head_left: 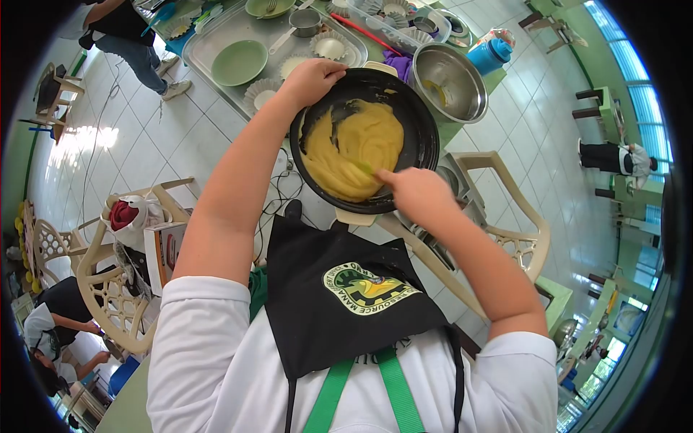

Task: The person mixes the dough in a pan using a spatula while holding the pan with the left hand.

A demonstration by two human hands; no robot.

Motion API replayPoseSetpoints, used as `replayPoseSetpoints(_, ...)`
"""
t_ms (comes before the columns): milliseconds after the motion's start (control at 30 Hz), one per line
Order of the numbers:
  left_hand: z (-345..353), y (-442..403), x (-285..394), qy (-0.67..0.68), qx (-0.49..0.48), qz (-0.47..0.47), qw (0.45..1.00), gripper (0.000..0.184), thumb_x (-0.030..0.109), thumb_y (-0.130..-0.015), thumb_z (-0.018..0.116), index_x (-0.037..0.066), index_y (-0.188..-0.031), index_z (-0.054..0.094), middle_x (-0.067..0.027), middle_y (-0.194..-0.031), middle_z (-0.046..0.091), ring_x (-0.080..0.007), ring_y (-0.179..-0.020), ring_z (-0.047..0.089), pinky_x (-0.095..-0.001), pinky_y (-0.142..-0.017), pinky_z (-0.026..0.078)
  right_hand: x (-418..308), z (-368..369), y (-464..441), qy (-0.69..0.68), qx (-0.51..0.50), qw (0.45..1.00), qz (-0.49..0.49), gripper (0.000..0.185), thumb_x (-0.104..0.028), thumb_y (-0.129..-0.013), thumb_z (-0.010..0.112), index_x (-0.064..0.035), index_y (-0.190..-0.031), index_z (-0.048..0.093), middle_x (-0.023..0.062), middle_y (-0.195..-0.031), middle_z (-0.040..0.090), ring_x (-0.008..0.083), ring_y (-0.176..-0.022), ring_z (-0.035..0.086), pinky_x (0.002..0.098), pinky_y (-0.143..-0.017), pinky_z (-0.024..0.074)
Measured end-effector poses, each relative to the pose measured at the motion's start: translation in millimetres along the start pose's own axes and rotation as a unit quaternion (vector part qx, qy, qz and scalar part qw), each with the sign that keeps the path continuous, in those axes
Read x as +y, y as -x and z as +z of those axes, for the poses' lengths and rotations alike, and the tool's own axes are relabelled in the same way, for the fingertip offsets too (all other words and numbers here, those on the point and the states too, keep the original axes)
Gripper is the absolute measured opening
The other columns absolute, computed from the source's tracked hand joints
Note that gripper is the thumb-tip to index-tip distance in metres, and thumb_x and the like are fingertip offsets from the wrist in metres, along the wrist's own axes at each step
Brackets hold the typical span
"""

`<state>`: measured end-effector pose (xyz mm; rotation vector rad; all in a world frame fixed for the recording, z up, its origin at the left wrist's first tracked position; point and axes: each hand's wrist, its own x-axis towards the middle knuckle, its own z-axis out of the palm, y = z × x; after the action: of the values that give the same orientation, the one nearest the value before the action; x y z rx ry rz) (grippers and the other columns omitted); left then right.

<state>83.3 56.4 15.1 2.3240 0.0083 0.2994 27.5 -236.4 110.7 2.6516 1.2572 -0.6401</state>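
Observation:
A round black pan [427, 123] with cream-coloured handles sits in front of me, holding thick yellow batter [375, 133]. My left hand [315, 81] is closed on the pan's far left rim. Over the near right part of the pan, my right hand [424, 193] is closed around a thin utensil whose green part [363, 166] dips into the batter. Most of that utensil is hidden by the fingers and the batter, so its exact kind does not show. Batter smears mark the pan's inner wall.
Beyond the pan, a metal tray [209, 81] carries a green bowl [240, 63], a measuring cup [304, 23] and fluted tins [329, 45]. A steel bowl [462, 94] and blue bottle [491, 55] stand at right. Plastic chairs [530, 216] flank me; cables cross the floor.

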Motion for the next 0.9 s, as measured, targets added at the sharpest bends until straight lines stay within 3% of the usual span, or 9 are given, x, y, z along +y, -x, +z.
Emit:
replayPoseSetpoints(133,-0.6,-1.3,-2.7,0.016,-0.010,-0.002,1.000,0.026,0.023,-0.092,0.062,0.008,-0.111,0.072,-0.0148,-0.104,0.071,-0.0322,-0.097,0.067,-0.0373,-0.086,0.052,33.5,-50.2,12.5,0.053,0.028,0.998,0.035,0.040,-0.014,-0.092,0.049,-0.0350,-0.120,0.068,0.0074,-0.083,0.064,0.0285,-0.077,0.066,0.0424,-0.067,0.0522)
replayPoseSetpoints(300,-0.6,-0.5,-4.3,0.095,-0.031,-0.046,0.994,0.027,0.023,-0.092,0.063,0.006,-0.112,0.071,-0.0145,-0.104,0.072,-0.0289,-0.096,0.068,-0.0349,-0.087,0.051,43.3,-45.4,-84.9,0.045,0.146,0.988,0.027,0.038,-0.018,-0.095,0.049,-0.0377,-0.123,0.066,0.0094,-0.084,0.065,0.0297,-0.081,0.066,0.0424,-0.072,0.0534)
replayPoseSetpoints(367,1.3,-1.1,-6.6,0.123,-0.037,-0.062,0.990,0.028,0.023,-0.092,0.063,0.006,-0.113,0.071,-0.0144,-0.105,0.072,-0.0278,-0.096,0.069,-0.0342,-0.087,0.051,38.5,-36.3,-125.3,0.024,0.125,0.992,0.024,0.037,-0.021,-0.097,0.046,-0.0364,-0.122,0.067,0.0085,-0.099,0.070,0.0288,-0.090,0.069,0.0423,-0.074,0.0551)
replayPoseSetpoints(400,2.7,-1.7,-8.2,0.142,-0.035,-0.069,0.987,0.028,0.023,-0.092,0.064,0.006,-0.113,0.071,-0.0144,-0.106,0.072,-0.0275,-0.096,0.069,-0.0340,-0.087,0.051,32.8,-37.4,-128.2,0.023,0.122,0.992,0.025,0.037,-0.021,-0.097,0.046,-0.0364,-0.122,0.067,0.0085,-0.099,0.070,0.0288,-0.090,0.069,0.0423,-0.074,0.0551)
replayPoseSetpoints(533,5.1,-1.8,-10.9,0.125,-0.020,-0.067,0.990,0.028,0.024,-0.091,0.065,0.006,-0.113,0.071,-0.0147,-0.107,0.072,-0.0274,-0.097,0.069,-0.0339,-0.087,0.052,2.1,-41.0,-116.5,0.021,0.052,0.988,-0.142,0.038,-0.018,-0.094,0.049,-0.0397,-0.121,0.067,0.0068,-0.094,0.067,0.0285,-0.089,0.068,0.0407,-0.073,0.0551)
replayPoseSetpoints(600,4.8,-2.0,-9.6,0.127,-0.020,-0.069,0.989,0.028,0.024,-0.091,0.064,0.007,-0.113,0.071,-0.0148,-0.106,0.072,-0.0277,-0.097,0.069,-0.0342,-0.087,0.052,-4.9,-38.9,-102.8,0.026,0.022,0.991,-0.132,0.041,-0.015,-0.094,0.049,-0.0413,-0.119,0.067,0.0054,-0.093,0.065,0.0273,-0.088,0.068,0.0397,-0.073,0.0546)
replayPoseSetpoints(667,3.1,-0.1,-6.8,0.130,-0.019,-0.074,0.989,0.028,0.024,-0.091,0.064,0.007,-0.113,0.071,-0.0149,-0.106,0.072,-0.0281,-0.096,0.069,-0.0344,-0.087,0.052,-0.6,-44.6,-80.6,0.075,-0.015,0.973,-0.217,0.041,-0.016,-0.089,0.056,-0.0389,-0.122,0.066,0.0041,-0.087,0.061,0.0248,-0.084,0.066,0.0397,-0.071,0.0526)
replayPoseSetpoints(800,-4.6,-0.1,-1.5,0.110,-0.026,-0.061,0.992,0.028,0.023,-0.091,0.064,0.007,-0.112,0.071,-0.0152,-0.104,0.072,-0.0293,-0.096,0.069,-0.0351,-0.086,0.052,15.5,-69.9,-50.7,0.153,-0.034,0.953,-0.260,0.040,-0.012,-0.084,0.057,-0.0329,-0.116,0.069,0.0021,-0.087,0.060,0.0224,-0.083,0.066,0.0378,-0.068,0.0514)
replayPoseSetpoints(900,-1.5,-1.1,-8.1,0.124,-0.034,-0.058,0.990,0.028,0.023,-0.091,0.063,0.006,-0.112,0.071,-0.0157,-0.104,0.072,-0.0299,-0.096,0.068,-0.0352,-0.086,0.052,9.9,-102.6,-58.6,0.262,0.083,0.938,-0.213,0.033,-0.012,-0.083,0.056,-0.0266,-0.110,0.069,-0.0009,-0.086,0.057,0.0173,-0.087,0.062,0.0324,-0.068,0.0476)
